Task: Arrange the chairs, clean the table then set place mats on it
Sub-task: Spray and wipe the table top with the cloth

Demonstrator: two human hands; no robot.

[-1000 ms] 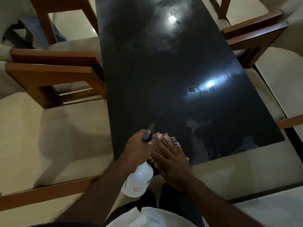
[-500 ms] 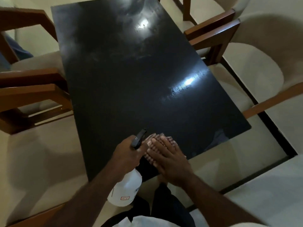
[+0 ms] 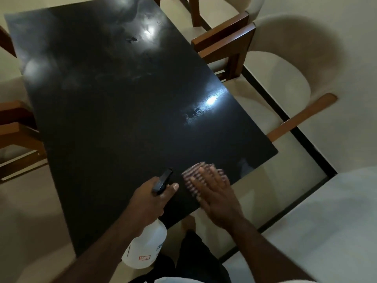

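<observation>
A glossy black table [image 3: 122, 103] fills the middle of the head view, with streaks and light reflections on its top. My left hand [image 3: 150, 201] grips the neck of a white spray bottle [image 3: 145, 250] with a black trigger head, held over the table's near edge. My right hand [image 3: 214, 193] lies flat with straight fingers on a striped cloth [image 3: 190, 176], pressing it onto the table near the front right corner. Most of the cloth is hidden under the hand.
Wooden armchairs with cream cushions stand around the table: two on the right [image 3: 283, 82], one [image 3: 222, 39] farther back, and wooden arms on the left [image 3: 18, 131]. A cream seat [image 3: 306, 231] lies at the lower right. My dark trousers [image 3: 195, 260] show below the table edge.
The view has swung left, so the table sits more to the left and tilted. My right hand has slid the cloth to the right, away from the spray bottle.
</observation>
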